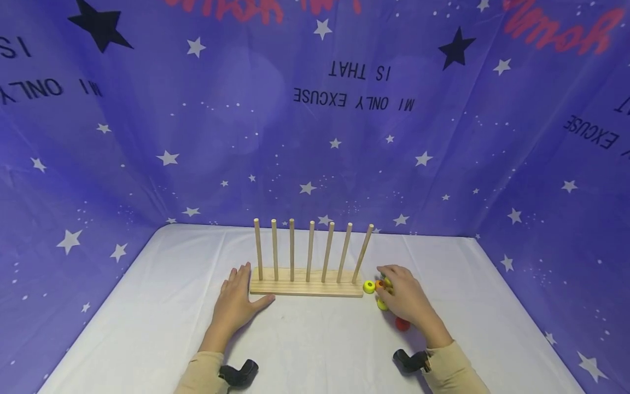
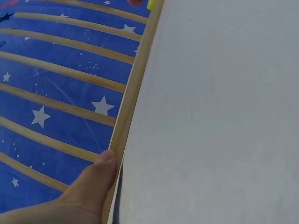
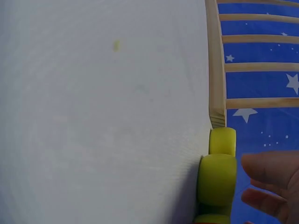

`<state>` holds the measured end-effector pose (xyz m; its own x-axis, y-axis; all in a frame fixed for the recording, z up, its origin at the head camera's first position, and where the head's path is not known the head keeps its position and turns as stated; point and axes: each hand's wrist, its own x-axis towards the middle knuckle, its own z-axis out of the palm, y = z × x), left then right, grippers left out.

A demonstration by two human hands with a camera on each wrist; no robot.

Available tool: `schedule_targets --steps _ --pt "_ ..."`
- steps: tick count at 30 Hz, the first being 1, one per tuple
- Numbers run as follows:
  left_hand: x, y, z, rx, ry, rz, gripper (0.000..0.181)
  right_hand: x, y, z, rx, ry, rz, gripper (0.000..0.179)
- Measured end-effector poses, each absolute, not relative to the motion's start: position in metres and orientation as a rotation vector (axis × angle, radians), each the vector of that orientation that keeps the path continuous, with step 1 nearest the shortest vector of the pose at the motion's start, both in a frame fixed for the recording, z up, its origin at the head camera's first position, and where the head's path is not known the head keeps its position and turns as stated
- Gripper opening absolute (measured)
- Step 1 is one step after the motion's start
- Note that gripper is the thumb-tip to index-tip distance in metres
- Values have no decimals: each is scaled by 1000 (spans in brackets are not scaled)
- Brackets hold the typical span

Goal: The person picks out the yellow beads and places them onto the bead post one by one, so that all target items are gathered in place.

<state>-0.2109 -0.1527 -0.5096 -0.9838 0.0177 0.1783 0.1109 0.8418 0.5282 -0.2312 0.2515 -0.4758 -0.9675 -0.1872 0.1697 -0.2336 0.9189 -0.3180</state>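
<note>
A pale wooden base [image 1: 307, 291] carrying several upright pegs [image 1: 310, 251] lies on the white table. At its left end is my left hand [image 1: 236, 306], fingers extended and thumb spread along the front edge; the left wrist view shows the thumb [image 2: 96, 179] touching the wood. My right hand [image 1: 406, 293] hovers over a small group of colored beads beyond the base's right end. Among them are a yellow bead [image 1: 369, 287], an orange bead [image 1: 379, 285] and a red bead [image 1: 402, 324]. In the right wrist view, its fingers [image 3: 268, 168] are apart from the yellow-green bead [image 3: 217, 179]; some beads are hidden beneath the hand.
White cloth covers the table [image 1: 315, 345]. Purple star-printed fabric [image 1: 315, 164] rises at the back and both sides. Black devices [image 1: 241, 374] are strapped at both wrists, by the beige sleeves [image 1: 460, 369].
</note>
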Motion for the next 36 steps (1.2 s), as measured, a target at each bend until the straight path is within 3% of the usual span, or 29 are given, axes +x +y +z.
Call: schedule_targets --steps 11,36 --pt "-220 -151 -517 -74 -2848 -921 113 -233 247 -482 521 -2853 555 47" --pt "-230 -153 -518 -94 -2862 -985 107 -242 244 -491 530 -2877 549 39"
